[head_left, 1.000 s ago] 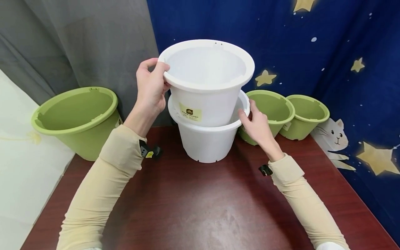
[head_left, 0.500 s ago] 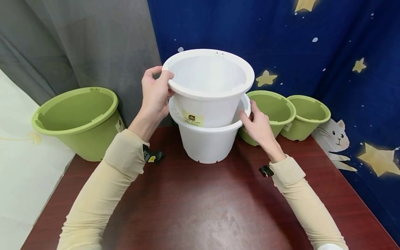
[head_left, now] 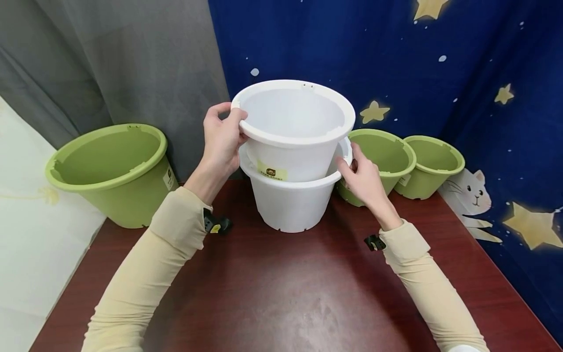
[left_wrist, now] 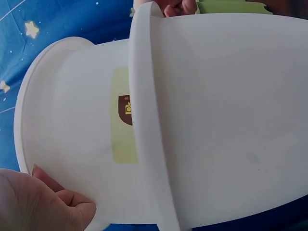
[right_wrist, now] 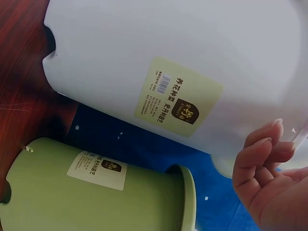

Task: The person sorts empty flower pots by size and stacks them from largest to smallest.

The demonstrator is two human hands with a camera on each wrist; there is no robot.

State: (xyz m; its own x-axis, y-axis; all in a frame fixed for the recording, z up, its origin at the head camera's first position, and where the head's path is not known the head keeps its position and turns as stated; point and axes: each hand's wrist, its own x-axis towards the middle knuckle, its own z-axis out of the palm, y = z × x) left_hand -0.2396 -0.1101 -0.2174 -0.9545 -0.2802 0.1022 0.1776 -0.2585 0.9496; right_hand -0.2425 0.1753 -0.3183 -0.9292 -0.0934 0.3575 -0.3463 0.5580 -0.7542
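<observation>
An upper white plastic plant pot (head_left: 294,159) with a yellow-green label (head_left: 271,171) sits partly down inside a lower white plant pot (head_left: 290,208), which stands on the table. My left hand (head_left: 222,139) grips the upper pot's left rim, thumb over the top and fingers beneath. On the other side, my right hand (head_left: 362,176) holds the lower pot's right rim, its thumb on the inside. In the left wrist view the lower pot's rim (left_wrist: 151,115) crosses the upper pot's label. The right wrist view shows a label (right_wrist: 179,96) on the lower pot's side.
A large green pot (head_left: 119,190) stands at the table's left. Two smaller green pots, a nearer one (head_left: 382,156) and a farther one (head_left: 424,171), stand right of the white pots. Grey (head_left: 154,58) and blue starry curtains (head_left: 308,39) hang behind the dark red table (head_left: 281,283).
My left hand has lowered the upper white pot deeper into the lower one, shifting slightly right. My right hand has kept its hold on the lower pot's rim.
</observation>
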